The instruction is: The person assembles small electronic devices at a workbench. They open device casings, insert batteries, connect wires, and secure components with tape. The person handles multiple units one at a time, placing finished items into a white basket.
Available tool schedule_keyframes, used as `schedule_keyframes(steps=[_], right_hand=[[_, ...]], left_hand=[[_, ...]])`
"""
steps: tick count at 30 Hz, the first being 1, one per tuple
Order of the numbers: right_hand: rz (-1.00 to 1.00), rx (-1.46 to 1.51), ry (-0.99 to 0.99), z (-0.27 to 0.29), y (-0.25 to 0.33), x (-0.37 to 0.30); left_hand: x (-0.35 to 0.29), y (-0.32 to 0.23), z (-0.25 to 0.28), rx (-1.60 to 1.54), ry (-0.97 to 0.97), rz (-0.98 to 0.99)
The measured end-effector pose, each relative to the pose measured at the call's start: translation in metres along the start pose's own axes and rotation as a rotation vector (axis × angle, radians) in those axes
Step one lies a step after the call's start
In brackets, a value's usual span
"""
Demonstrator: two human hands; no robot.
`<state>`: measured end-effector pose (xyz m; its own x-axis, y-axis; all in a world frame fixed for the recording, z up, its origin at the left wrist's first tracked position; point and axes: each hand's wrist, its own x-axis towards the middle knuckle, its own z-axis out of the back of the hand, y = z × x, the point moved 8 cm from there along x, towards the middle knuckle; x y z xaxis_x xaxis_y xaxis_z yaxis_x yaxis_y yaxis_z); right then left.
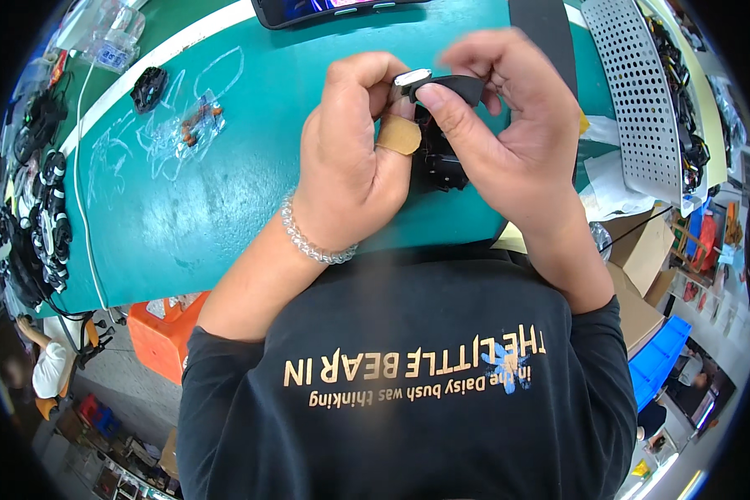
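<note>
Both hands meet over the green table (250, 183), around a small black part (462, 87) with a white, silvery end piece (412, 78). My left hand (346, 146) pinches it near the white end; a tan bandage (400, 134) wraps its thumb, and a clear beaded bracelet circles the wrist. My right hand (512, 125) presses its thumb against the black piece, which looks thin and flap-like. Its raised fingers are smeared by motion. Just below, partly hidden between the hands, is a dark black object (444, 162) whose kind I cannot make out.
A phone (333, 12) lies at the far edge. On the left are bundled black cables (52, 221), a white cord (80, 179), a black part (148, 89) and a clear bag (193, 125) with orange-brown pieces. At right stands a white perforated basket (633, 100); an orange stool (154, 337) sits below left.
</note>
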<state>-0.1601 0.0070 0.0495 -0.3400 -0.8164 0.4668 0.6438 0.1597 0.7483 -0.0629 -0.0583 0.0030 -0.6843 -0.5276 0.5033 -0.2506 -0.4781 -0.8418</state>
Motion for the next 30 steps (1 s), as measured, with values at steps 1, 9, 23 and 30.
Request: schedule_keyframes(steps=[1, 9, 23, 30], right_hand=[[-0.032, 0.034, -0.017, 0.002, -0.002, -0.001], [0.219, -0.047, 0.019, 0.003, 0.015, -0.002], [-0.008, 0.317, 0.112, -0.002, 0.006, -0.005], [-0.034, 0.457, 0.051, -0.002, 0.011, -0.002]], left_hand=[[0.0, -0.002, 0.0, 0.003, 0.0, -0.02], [-0.001, -0.006, -0.004, -0.265, 0.033, 0.04], [0.002, -0.018, 0.013, -0.442, -0.122, -0.102], [0.004, -0.021, 0.009, -0.55, 0.068, 0.077]])
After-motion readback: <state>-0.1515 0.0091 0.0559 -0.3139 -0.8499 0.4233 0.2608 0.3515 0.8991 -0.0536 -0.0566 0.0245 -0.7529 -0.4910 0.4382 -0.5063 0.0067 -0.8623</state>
